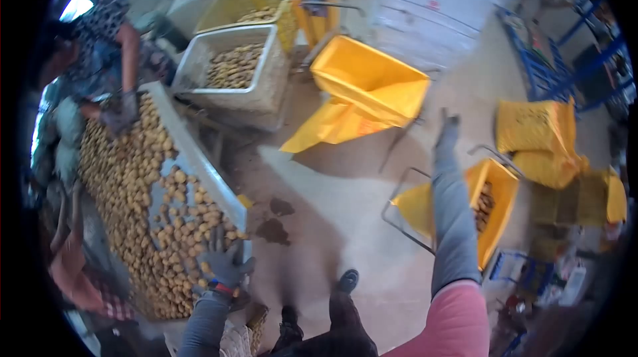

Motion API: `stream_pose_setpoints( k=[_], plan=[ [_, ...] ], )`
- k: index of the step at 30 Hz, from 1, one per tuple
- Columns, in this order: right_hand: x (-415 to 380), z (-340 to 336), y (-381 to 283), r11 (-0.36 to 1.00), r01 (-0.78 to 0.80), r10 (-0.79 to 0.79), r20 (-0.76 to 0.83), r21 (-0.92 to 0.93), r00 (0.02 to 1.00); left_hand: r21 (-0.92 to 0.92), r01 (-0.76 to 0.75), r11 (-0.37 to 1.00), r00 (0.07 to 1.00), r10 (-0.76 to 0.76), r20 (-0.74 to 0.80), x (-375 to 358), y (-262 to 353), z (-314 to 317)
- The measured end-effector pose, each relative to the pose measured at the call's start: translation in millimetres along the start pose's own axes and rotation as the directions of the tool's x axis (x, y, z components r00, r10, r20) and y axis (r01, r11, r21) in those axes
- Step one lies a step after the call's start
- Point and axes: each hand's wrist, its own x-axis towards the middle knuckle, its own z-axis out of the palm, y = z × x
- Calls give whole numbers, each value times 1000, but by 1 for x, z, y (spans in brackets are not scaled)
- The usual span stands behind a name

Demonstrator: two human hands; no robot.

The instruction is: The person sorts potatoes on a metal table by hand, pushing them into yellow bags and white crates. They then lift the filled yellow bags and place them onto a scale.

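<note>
My left hand (226, 264), in a grey glove with a red band at the wrist, lies with fingers spread over the near end of a sorting table (229, 201). Under and around its fingertips are many small, round, tan-brown pieces that look like potatoes (176, 187). Stretched far forward, my right hand (449, 124) is also gloved in grey and shows edge-on over the floor. One finger stands apart from the others, and nothing shows in that hand. My right forearm passes over a yellow bag (500, 207) held in a metal frame, with brown pieces inside.
Ahead, a yellow bag (372, 81) hangs open on a frame. A white crate (269, 68) and a yellow crate (289, 18) hold more pieces. Filled yellow sacks (537, 134) stand right. A person's gloved hand (121, 114) works at the table's far end; another person is upper right.
</note>
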Motion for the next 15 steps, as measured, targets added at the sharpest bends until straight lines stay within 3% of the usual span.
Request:
stream_pose_setpoints(
  k=[1,2,3,4,5,6,7,8,9,11,13,15],
  plan=[
    [43,-13,22,981,-142,166,190,-132,968,-26,-39,999,996,36,-80,-1,0,5],
    [108,-18,95,969,-239,212,293,56,932,-28,-41,999,993,37,-109,-3,-3,9],
    [47,39,28,930,-220,257,94,-293,962,-27,-46,999,990,42,-136,-3,-8,13],
    [85,24,92,928,-23,123,249,-372,961,3,-54,999,985,54,-162,-3,-14,16],
    [67,33,85,911,-40,107,141,-410,984,20,-66,998,982,68,-176,-5,-16,20],
    [50,37,90,907,-262,320,133,-330,938,8,-57,998,982,57,-181,-4,-15,19],
    [16,49,95,887,-418,386,180,195,905,-25,-37,999,987,33,-155,-4,-15,17],
    [-8,36,100,915,-395,375,194,80,907,-18,-5,1000,998,4,-63,-4,-15,11],
    [-29,16,99,936,-351,350,215,-34,912,-51,-32,998,995,27,-94,-2,-17,11],
    [-89,2,77,862,-483,449,208,156,869,-97,-6,995,991,-7,-136,-3,-15,8],
    [-171,-8,44,851,-509,481,196,130,855,-92,-29,995,992,17,-128,-3,-19,7],
    [-286,12,-39,852,-519,497,213,61,841,-96,-30,995,990,17,-137,-2,-19,5]
  ],
)
